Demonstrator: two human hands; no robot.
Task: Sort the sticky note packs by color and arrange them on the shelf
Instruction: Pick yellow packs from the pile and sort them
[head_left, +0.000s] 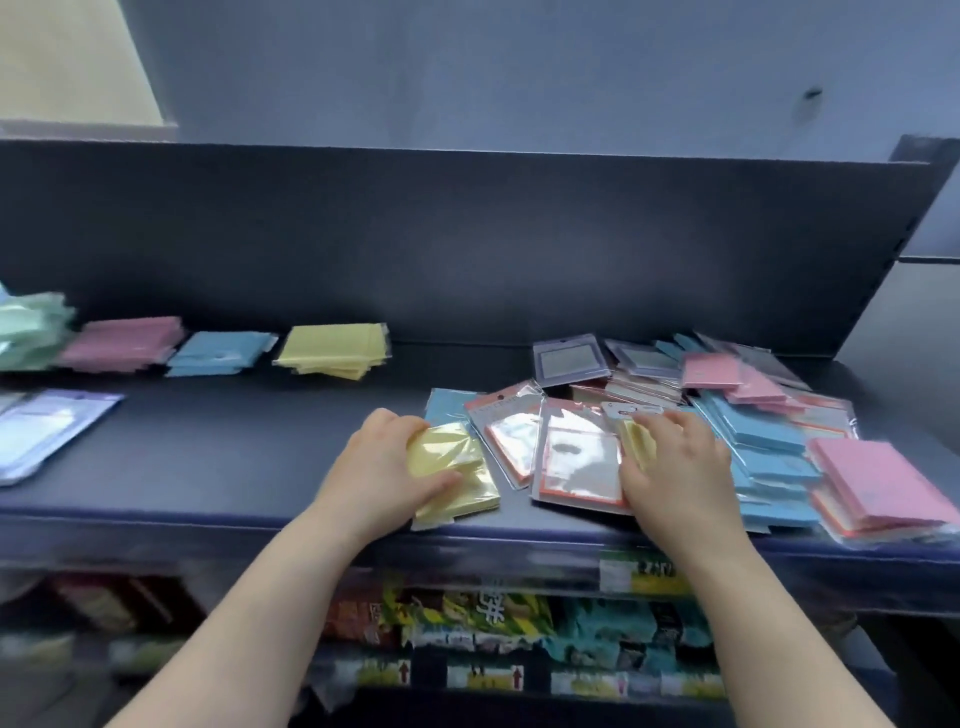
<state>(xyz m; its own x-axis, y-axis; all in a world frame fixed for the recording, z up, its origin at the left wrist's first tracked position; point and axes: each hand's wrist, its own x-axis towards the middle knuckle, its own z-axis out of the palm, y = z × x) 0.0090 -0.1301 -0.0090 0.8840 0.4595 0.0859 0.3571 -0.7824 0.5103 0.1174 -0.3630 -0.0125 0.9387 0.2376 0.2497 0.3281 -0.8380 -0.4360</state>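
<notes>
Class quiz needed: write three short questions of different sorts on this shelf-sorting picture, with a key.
1. True or false: the left hand holds a blue pack.
2. Which sorted pile lies nearest the mixed heap? A green, B pink, C yellow.
3. Fill in: the right hand grips a pack coloured ____.
Key: 1 false, a yellow pack; 2 C, the yellow pile; 3 yellow.

Green stack (31, 327), pink stack (122, 343), blue stack (218, 353), yellow stack (335, 348) rear-left; mixed pile (753, 426) right bearing second yellow pack (638, 441); yellow pack (441, 449) front-centre
</notes>
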